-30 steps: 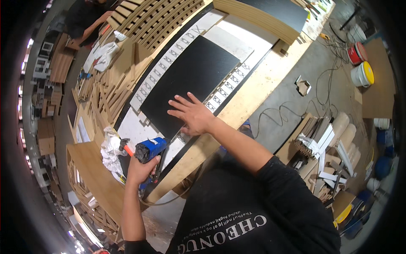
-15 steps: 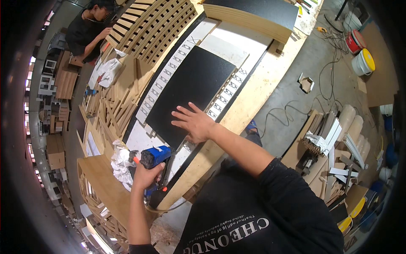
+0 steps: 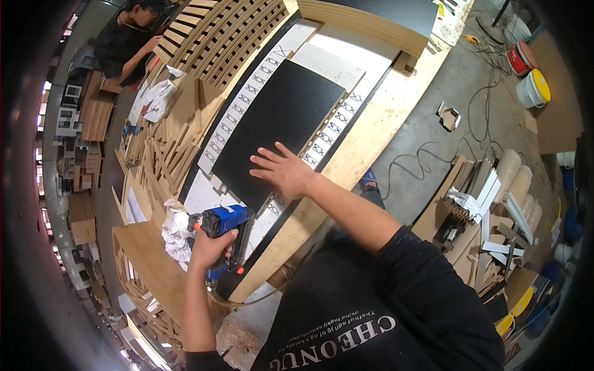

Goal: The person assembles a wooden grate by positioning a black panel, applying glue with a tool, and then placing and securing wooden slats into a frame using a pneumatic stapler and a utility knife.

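A black panel [image 3: 281,117] lies on a white board whose two long margins carry rows of hand-drawn crossed boxes. My right hand [image 3: 288,175] rests on the panel's near right part, fingers spread. In my left hand [image 3: 213,246] is a blue and black nail gun [image 3: 226,219], gripped by its handle, its head at the near end of the panel. A hose [image 3: 238,303] runs off below the tool. The nail gun's nose is partly hidden, so I cannot tell whether it touches the panel.
Loose wooden strips [image 3: 164,151] and a slatted wooden stack [image 3: 226,46] lie to the left. Another black-topped piece [image 3: 377,21] stands at the far end. A co-worker [image 3: 127,46] is at the upper left. Cables, buckets [image 3: 532,89] and offcuts occupy the floor at right.
The nail gun in my left hand has shifted slightly upward and turned a little, showing more of its blue side. My right hand stays on the panel almost unmoved.
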Action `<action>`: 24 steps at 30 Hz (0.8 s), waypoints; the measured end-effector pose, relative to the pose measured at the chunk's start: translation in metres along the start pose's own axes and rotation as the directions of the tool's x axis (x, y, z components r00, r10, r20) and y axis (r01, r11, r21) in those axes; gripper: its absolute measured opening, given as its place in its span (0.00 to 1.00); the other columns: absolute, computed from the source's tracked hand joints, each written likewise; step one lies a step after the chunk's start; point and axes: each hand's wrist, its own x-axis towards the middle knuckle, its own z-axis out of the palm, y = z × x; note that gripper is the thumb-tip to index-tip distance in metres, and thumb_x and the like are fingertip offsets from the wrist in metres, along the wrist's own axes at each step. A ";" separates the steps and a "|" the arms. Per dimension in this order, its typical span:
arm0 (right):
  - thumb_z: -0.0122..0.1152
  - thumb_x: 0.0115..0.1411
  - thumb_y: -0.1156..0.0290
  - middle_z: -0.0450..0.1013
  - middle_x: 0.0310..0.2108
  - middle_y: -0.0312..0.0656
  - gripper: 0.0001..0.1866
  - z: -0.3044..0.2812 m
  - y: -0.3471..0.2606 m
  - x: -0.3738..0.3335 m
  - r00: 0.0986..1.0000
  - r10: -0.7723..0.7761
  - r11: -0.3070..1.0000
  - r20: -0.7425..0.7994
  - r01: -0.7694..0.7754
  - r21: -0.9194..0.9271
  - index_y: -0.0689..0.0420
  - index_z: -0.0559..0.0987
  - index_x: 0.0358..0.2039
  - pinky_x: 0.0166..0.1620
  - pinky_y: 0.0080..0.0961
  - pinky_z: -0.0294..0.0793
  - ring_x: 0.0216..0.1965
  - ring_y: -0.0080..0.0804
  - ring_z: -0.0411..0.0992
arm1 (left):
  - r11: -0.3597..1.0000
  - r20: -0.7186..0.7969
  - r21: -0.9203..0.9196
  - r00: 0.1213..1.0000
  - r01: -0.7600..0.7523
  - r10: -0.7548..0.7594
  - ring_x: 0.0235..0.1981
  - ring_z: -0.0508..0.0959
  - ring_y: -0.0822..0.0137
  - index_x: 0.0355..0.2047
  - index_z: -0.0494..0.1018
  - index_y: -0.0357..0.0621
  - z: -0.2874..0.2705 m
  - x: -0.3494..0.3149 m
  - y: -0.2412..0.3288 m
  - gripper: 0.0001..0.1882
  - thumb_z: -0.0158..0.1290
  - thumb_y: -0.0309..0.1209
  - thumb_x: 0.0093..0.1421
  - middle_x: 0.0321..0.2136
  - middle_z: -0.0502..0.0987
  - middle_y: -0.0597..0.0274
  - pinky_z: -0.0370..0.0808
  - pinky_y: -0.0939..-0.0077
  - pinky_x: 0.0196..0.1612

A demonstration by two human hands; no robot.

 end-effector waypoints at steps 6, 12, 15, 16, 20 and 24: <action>0.55 0.51 0.65 0.47 0.66 0.37 0.33 -0.009 -0.001 0.002 0.998 0.000 1.000 0.055 0.000 0.002 0.45 0.61 0.60 0.66 0.47 0.35 0.67 0.35 0.41 | 0.971 -0.056 0.239 0.998 -0.023 0.037 0.12 0.72 0.73 0.27 0.72 0.38 -0.002 0.001 0.008 0.12 0.59 0.34 0.50 0.13 0.71 0.65 0.69 0.77 0.17; 0.56 0.51 0.69 0.50 0.65 0.33 0.31 -0.013 0.010 0.003 0.997 0.025 0.995 0.073 -0.032 0.092 0.42 0.65 0.58 0.67 0.41 0.37 0.67 0.30 0.43 | 0.972 -0.048 0.214 0.993 -0.093 0.106 0.12 0.72 0.73 0.28 0.72 0.38 0.003 -0.007 0.018 0.12 0.59 0.33 0.49 0.13 0.71 0.65 0.69 0.77 0.17; 0.57 0.50 0.73 0.55 0.62 0.33 0.29 -0.014 0.012 0.002 1.000 0.012 0.984 0.010 -0.013 0.180 0.43 0.70 0.55 0.67 0.37 0.42 0.65 0.29 0.48 | 0.988 -0.030 0.131 0.996 -0.080 0.085 0.12 0.72 0.72 0.29 0.71 0.37 0.004 -0.007 0.023 0.12 0.59 0.32 0.50 0.13 0.71 0.64 0.69 0.77 0.16; 0.58 0.49 0.73 0.55 0.63 0.33 0.29 -0.011 0.015 0.002 1.000 0.007 0.984 0.008 -0.009 0.180 0.43 0.70 0.55 0.67 0.37 0.42 0.65 0.29 0.47 | 0.994 -0.011 0.100 0.999 -0.048 0.049 0.12 0.71 0.72 0.30 0.71 0.37 0.006 -0.006 0.024 0.12 0.59 0.32 0.50 0.13 0.71 0.64 0.68 0.77 0.16; 0.58 0.48 0.73 0.54 0.63 0.33 0.31 -0.012 0.022 0.003 0.999 -0.022 0.985 0.037 0.015 0.169 0.43 0.69 0.55 0.67 0.38 0.40 0.66 0.29 0.46 | 0.991 0.001 0.124 0.999 -0.052 0.053 0.12 0.71 0.72 0.26 0.71 0.39 0.013 0.006 0.028 0.11 0.59 0.33 0.50 0.13 0.71 0.64 0.69 0.77 0.16; 0.58 0.47 0.74 0.53 0.63 0.32 0.31 -0.013 0.018 0.003 0.998 -0.003 0.986 0.068 -0.009 0.165 0.42 0.69 0.55 0.67 0.39 0.39 0.66 0.28 0.45 | 0.981 -0.020 0.179 0.997 -0.070 0.075 0.12 0.72 0.72 0.25 0.70 0.39 0.015 0.007 0.027 0.11 0.58 0.33 0.50 0.13 0.71 0.64 0.69 0.77 0.16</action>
